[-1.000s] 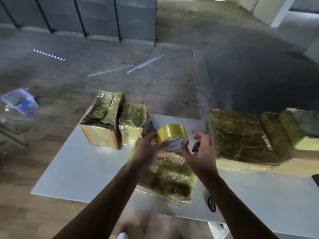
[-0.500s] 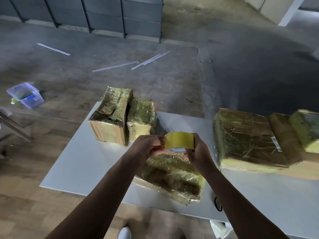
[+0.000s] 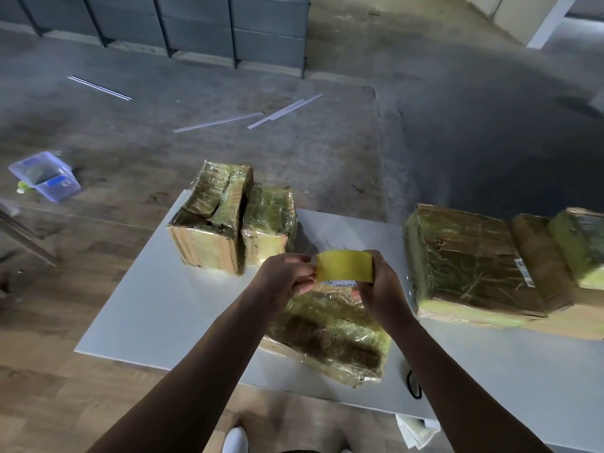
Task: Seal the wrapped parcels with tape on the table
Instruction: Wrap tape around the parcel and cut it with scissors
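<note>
- Tape-starting is the step in hand, by my reading: the yellow tape roll is held between both hands just above the nearest parcel, and I cannot tell whether it touches it.
- The right hand grips the roll from its right side, fingers curled round it. The left hand pinches at the roll's left edge, probably picking for the free end, though the end itself is too small to make out.
- No strip shows pulled out, so the next move calls for lifting the end free, drawing out a length and pressing it onto the nearest parcel's crinkled film, which looks loose and slippery.
- That parcel lies at the front edge of the white worktop. At the far left stand a tall parcel with a sunken top and a smaller parcel, touching each other. A large flat parcel lies to the right, with more beside it.
- On the floor to the left a clear plastic tub holds something dark; I cannot tell what it is.
</note>
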`<action>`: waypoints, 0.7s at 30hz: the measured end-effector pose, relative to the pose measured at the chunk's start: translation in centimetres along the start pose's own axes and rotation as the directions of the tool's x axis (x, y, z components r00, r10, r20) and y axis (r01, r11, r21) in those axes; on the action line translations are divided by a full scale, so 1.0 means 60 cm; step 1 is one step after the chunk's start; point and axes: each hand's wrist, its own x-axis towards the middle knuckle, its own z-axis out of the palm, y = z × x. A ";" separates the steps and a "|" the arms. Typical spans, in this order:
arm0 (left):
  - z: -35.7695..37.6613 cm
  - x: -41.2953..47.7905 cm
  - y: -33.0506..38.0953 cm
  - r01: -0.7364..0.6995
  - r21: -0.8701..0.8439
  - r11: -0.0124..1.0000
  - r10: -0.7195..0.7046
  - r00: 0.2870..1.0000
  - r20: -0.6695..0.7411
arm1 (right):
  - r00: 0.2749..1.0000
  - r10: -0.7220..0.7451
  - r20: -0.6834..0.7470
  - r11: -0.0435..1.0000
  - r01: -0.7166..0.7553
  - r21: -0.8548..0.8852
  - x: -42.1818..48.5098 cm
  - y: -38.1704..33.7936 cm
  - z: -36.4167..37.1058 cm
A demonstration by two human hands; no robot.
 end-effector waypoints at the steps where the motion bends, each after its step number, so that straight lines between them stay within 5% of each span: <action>1: 0.000 -0.001 -0.001 0.009 -0.023 1.000 -0.009 1.000 -0.009 | 1.000 -0.001 -0.004 1.000 0.001 -0.003 -0.001 -0.001 -0.001; 7: 0.003 0.001 -0.007 0.073 -0.019 0.997 -0.074 0.996 -0.051 | 1.000 0.009 0.010 0.998 -0.008 -0.070 -0.012 0.001 0.006; 13: -0.006 -0.001 -0.010 -0.035 0.197 0.980 0.073 0.979 -0.189 | 0.999 0.002 0.038 0.977 0.006 -0.212 -0.013 -0.007 0.012; 17: -0.019 -0.010 -0.015 -0.087 0.097 0.991 0.105 0.974 -0.199 | 0.999 0.018 0.051 0.985 -0.009 -0.174 -0.009 -0.018 0.007; 21: -0.036 -0.015 -0.019 0.017 -0.013 1.000 -0.018 0.994 -0.103 | 0.999 -0.009 0.048 0.979 0.018 -0.204 -0.010 -0.026 0.013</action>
